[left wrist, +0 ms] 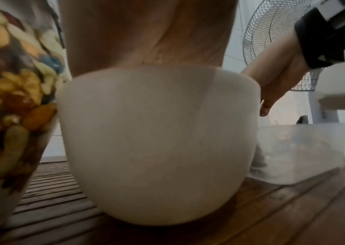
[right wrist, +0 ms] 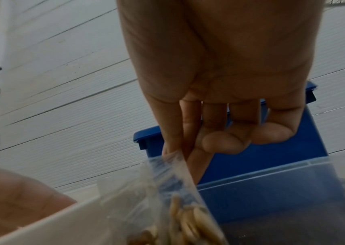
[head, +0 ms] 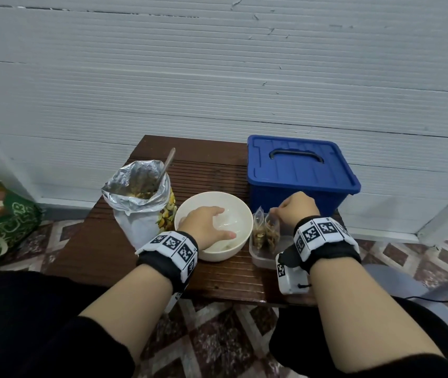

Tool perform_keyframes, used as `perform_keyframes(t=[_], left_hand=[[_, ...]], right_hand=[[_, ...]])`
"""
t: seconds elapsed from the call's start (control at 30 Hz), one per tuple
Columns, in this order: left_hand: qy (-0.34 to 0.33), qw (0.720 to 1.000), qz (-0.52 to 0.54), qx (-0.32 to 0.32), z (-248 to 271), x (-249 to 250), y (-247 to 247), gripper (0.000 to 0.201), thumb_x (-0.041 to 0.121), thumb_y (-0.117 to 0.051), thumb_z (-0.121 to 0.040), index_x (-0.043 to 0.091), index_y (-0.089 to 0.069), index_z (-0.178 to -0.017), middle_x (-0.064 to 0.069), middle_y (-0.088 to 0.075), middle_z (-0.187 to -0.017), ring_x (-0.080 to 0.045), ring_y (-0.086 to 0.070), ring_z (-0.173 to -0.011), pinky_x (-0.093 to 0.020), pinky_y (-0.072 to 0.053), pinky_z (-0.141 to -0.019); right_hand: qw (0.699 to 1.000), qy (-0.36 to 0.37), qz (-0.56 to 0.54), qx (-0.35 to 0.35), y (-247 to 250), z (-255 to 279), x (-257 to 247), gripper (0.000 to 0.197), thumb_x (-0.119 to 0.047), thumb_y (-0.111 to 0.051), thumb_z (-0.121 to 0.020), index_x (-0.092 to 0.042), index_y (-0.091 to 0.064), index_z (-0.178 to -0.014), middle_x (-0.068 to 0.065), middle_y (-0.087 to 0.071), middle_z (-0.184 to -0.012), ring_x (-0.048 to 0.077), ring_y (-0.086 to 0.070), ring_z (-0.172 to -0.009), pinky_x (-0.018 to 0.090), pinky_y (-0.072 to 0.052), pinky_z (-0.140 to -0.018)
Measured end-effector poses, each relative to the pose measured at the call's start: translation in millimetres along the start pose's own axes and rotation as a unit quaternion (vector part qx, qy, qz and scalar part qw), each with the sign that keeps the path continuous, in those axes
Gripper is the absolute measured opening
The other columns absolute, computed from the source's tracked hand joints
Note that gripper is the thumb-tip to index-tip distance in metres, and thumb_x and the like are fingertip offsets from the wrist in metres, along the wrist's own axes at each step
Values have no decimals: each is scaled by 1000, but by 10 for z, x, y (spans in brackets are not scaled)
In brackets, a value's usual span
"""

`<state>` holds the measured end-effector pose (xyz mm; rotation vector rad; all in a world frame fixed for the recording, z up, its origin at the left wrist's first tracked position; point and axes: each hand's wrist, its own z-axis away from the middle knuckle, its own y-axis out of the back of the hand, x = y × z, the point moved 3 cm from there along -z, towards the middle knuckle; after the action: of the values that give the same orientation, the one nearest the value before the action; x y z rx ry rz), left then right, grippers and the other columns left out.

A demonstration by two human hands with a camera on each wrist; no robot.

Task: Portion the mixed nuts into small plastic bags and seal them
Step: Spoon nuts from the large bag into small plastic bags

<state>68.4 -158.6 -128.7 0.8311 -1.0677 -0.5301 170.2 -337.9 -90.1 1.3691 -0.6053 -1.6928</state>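
A white bowl (head: pixel 213 205), a blue lidded box (head: pixel 299 173) and a silver foil pouch (head: pixel 135 192) stand on the dark brown table (head: pixel 212 165).

A blue lidded box (head: pixel 299 173) with a dark handle on its lid sits at the far right corner of the slatted brown surface (head: pixel 103 252), which stands against a white ribbed wall (head: pixel 217 77). On the patterned tiled floor (head: pixel 217 336) off the surface's left edge lies a green printed bag (head: pixel 2 222). The left wrist view shows a fan with a wire guard (left wrist: pixel 272 33) beyond the surface's right side, and its grey base (head: pixel 392 279) shows on the floor in the head view.
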Motion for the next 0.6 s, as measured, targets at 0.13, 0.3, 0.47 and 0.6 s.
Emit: perform_keyframes(t=[0.13,0.3,0.47,0.6], left_hand=[[0,998,7,59,6,26,24,51,42,-72,-82,25,-57,-127,7,-61,-124,-15,-54,-116,-41,-40,-104],[-13,989,103,104,58,83,95,39,39,-74,-81,23,-61,-114,12,-60,-98,-12,-57,-98,-36,-45,-97],[-21,982,132,137,110,152,213,33,31,-61,-93,15,-63,-121,4,-63,-109,-12,-57,-101,-19,-37,-85],[-18,971,201,126,102,117,228,23,21,-51,-98,13,-64,-116,2,-70,-100,-8,-67,-88,-20,-47,-79]], right_hand=[[1000,9,-4,-9,15,-11,-22,29,-32,-69,-86,-7,-70,-100,10,-68,-101,24,-62,-90,37,-52,-82],[999,25,15,18,104,-4,-70,28,-32,-69,-85,-8,-70,-100,9,-67,-100,25,-62,-92,40,-53,-84],[996,73,15,41,218,51,-181,27,-33,-67,-87,-10,-72,-99,10,-68,-103,26,-63,-94,39,-53,-85],[989,148,-10,24,246,174,-309,22,-29,-62,-91,-11,-72,-101,7,-68,-106,20,-60,-97,31,-48,-82]])
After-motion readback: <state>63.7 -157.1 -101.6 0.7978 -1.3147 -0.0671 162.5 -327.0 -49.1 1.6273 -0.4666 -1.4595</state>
